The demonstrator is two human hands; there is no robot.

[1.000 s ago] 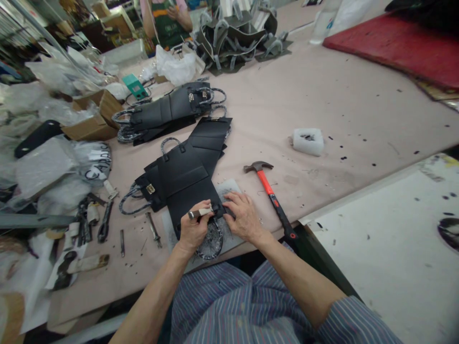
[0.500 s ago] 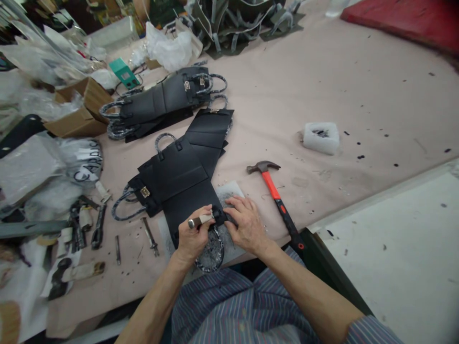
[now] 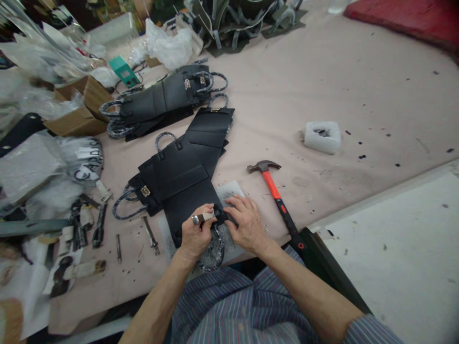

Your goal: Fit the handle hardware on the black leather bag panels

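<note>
My left hand [image 3: 194, 235] is closed round a punch-like hand tool [image 3: 203, 218] with a pale wrapped shaft and a round metal end. The tool's far tip meets a black handle tab at the edge of a black leather bag panel [image 3: 190, 198]; the exact contact is hidden. My right hand [image 3: 247, 225] pinches the dark tab from the other side, thumb and fingers at the panel's corner. A handle loop [image 3: 214, 253] in speckled wrapping hangs towards me below both hands. Under the panel lies a white pad [image 3: 232, 190] with dark marks.
A claw hammer [image 3: 275, 188] with a red and black grip lies right of my hands. Beyond it stands a white block [image 3: 322, 137] with a hollow. More bag panels [image 3: 158, 100] are stacked farther back. Metal punches [image 3: 149, 234] and other tools lie to the left.
My left hand and the tool have shifted slightly right, and the tool's metal end has tilted a little. My right hand stays at the tab.
</note>
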